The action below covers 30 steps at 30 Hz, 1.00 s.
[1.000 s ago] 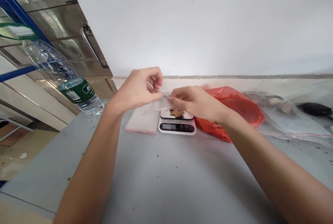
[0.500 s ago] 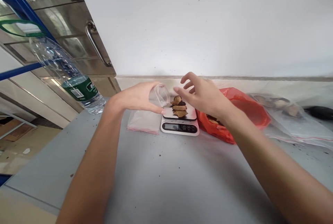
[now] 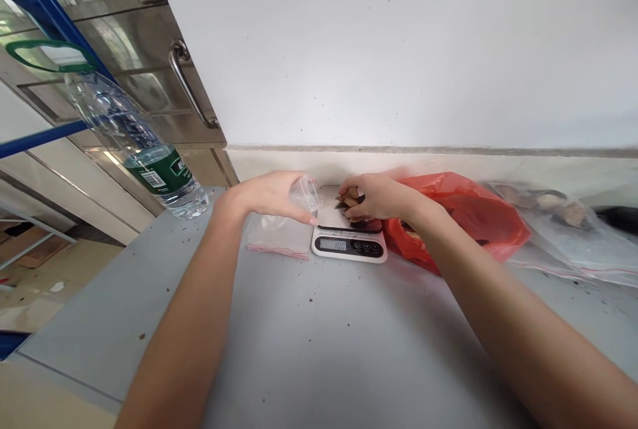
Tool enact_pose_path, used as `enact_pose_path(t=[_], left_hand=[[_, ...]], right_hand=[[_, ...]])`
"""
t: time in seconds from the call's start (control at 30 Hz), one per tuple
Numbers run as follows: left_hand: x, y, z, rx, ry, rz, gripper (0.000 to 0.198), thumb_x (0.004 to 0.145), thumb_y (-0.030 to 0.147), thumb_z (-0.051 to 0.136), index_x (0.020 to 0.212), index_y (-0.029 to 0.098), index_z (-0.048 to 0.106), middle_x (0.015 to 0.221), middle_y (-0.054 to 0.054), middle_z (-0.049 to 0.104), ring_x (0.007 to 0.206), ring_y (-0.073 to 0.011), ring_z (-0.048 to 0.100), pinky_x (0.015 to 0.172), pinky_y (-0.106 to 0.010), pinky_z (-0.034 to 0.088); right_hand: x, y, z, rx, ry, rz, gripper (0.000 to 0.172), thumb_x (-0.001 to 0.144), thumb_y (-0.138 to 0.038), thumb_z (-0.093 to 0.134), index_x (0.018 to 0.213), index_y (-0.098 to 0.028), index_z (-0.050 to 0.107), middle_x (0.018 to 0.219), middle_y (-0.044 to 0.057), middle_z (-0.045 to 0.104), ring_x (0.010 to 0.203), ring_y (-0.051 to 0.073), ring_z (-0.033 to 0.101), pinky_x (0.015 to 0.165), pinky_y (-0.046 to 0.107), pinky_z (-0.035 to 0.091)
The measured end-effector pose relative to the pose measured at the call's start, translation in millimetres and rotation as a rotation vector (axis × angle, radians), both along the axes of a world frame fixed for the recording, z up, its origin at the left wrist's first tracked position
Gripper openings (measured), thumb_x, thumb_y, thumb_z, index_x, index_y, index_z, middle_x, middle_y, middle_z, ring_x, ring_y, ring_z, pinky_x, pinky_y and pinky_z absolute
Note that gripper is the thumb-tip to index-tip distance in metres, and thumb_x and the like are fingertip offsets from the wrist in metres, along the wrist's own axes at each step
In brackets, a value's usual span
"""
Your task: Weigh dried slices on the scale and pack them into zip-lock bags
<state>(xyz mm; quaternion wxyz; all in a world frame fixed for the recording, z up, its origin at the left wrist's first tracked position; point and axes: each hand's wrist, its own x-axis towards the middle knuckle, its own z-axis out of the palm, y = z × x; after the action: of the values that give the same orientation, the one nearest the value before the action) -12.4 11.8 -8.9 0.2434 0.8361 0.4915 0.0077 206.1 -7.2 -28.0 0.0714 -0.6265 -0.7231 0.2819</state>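
My left hand [image 3: 279, 195] holds a small clear zip bag [image 3: 305, 194] with its mouth spread, beside the left edge of a white digital scale [image 3: 326, 216]. My right hand [image 3: 381, 196] is over the right part of the scale's plate, its fingers closed around several dried brown slices [image 3: 351, 203]. Their exact kind I cannot make out. The scale's display is lit with digits. A stack of flat clear zip bags [image 3: 279, 236] lies under my left hand, to the left of the scale.
Right of the scale sits an open red plastic bag [image 3: 488, 216]. Beyond it lies a clear bag with brown pieces [image 3: 571, 213]. A large water bottle [image 3: 164, 173] stands at the table's left. The wall [image 3: 399, 50] rises behind; dark crumbs dot the grey tabletop [image 3: 299, 362].
My right hand has come down onto the scale and closed around the dried slices that lay on its plate. My left hand still holds the small bag, slightly lower.
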Motion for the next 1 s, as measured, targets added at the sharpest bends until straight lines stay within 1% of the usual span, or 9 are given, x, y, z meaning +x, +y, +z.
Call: enact_pose_path(t=[0.13,0.23,0.33,0.43,0.53,0.7,0.8,0.9,1.0], left_hand=[[7,5,-10.6,-0.035,0.041,-0.010,0.084,0.066,0.068,0.078,0.136,0.026,0.062,0.144,-0.009,0.067,0.129,-0.0366,0.061,0.103,-0.039,0.048],[11,6,-14.3,-0.058,0.055,-0.019,0.085,0.066,0.068,0.077,0.138,0.025,0.062,0.145,-0.009,0.066,0.130,-0.0377,0.059,0.105,-0.041,0.047],[14,6,-15.8,-0.068,0.063,-0.030,0.086,0.067,0.068,0.077,0.140,0.025,0.060,0.146,-0.010,0.065,0.129,-0.0370,0.060,0.105,-0.041,0.047],[16,7,-17.2,-0.077,0.056,-0.026,0.089,0.067,0.069,0.078,0.143,0.026,0.058,0.149,-0.009,0.063,0.131,-0.0359,0.059,0.105,-0.040,0.047],[18,8,-18.1,-0.110,-0.004,-0.058,0.084,0.068,0.067,0.080,0.139,0.028,0.060,0.146,-0.005,0.066,0.127,-0.0334,0.062,0.101,-0.038,0.049],[21,7,-16.9,-0.094,-0.096,-0.088,0.077,0.067,0.065,0.082,0.131,0.026,0.063,0.138,-0.006,0.070,0.122,-0.0327,0.065,0.098,-0.037,0.050],[23,6,-16.6,-0.119,-0.183,-0.162,0.073,0.069,0.062,0.084,0.128,0.024,0.063,0.132,-0.007,0.072,0.119,-0.0330,0.067,0.097,-0.039,0.051],[23,6,-17.8,-0.169,-0.282,-0.248,0.056,0.073,0.055,0.084,0.117,0.024,0.066,0.122,-0.005,0.074,0.114,-0.0308,0.069,0.095,-0.039,0.053],[21,7,-18.3,-0.206,-0.327,-0.257,0.048,0.076,0.054,0.083,0.109,0.023,0.066,0.114,-0.005,0.076,0.107,-0.0281,0.071,0.090,-0.037,0.054]], right_hand=[[2,3,-7.7,0.073,0.076,-0.005,0.025,0.077,-0.003,0.068,0.093,-0.022,0.070,0.092,0.001,0.073,0.076,0.016,0.066,0.066,0.024,0.051],[6,5,-13.5,0.083,0.155,-0.025,0.020,0.075,-0.003,0.067,0.084,-0.021,0.067,0.089,0.002,0.073,0.076,0.015,0.066,0.069,0.024,0.051],[13,6,-16.7,0.061,0.233,-0.010,0.014,0.075,-0.008,0.067,0.082,-0.021,0.067,0.088,0.002,0.075,0.077,0.017,0.068,0.069,0.026,0.053],[20,6,-13.0,0.074,0.278,0.051,0.010,0.075,-0.017,0.068,0.084,-0.021,0.071,0.088,0.002,0.076,0.077,0.018,0.069,0.070,0.028,0.052],[22,4,-2.3,0.116,0.298,0.157,0.013,0.075,-0.020,0.067,0.086,-0.022,0.075,0.091,0.002,0.077,0.080,0.018,0.069,0.074,0.029,0.052],[17,-3,14.9,0.000,0.382,0.308,0.014,0.075,-0.020,0.066,0.087,-0.022,0.073,0.090,0.001,0.077,0.075,0.018,0.073,0.067,0.028,0.054],[12,-6,16.4,0.043,0.373,0.296,0.017,0.078,-0.014,0.062,0.090,-0.023,0.070,0.087,0.000,0.077,0.073,0.017,0.074,0.061,0.027,0.052],[7,-6,13.1,0.147,0.390,0.250,0.024,0.077,-0.007,0.062,0.093,-0.026,0.061,0.084,-0.002,0.076,0.069,0.017,0.073,0.060,0.027,0.052],[2,-6,9.7,0.257,0.425,0.185,0.028,0.074,-0.005,0.066,0.089,-0.026,0.053,0.083,-0.003,0.073,0.071,0.018,0.073,0.060,0.028,0.051]])
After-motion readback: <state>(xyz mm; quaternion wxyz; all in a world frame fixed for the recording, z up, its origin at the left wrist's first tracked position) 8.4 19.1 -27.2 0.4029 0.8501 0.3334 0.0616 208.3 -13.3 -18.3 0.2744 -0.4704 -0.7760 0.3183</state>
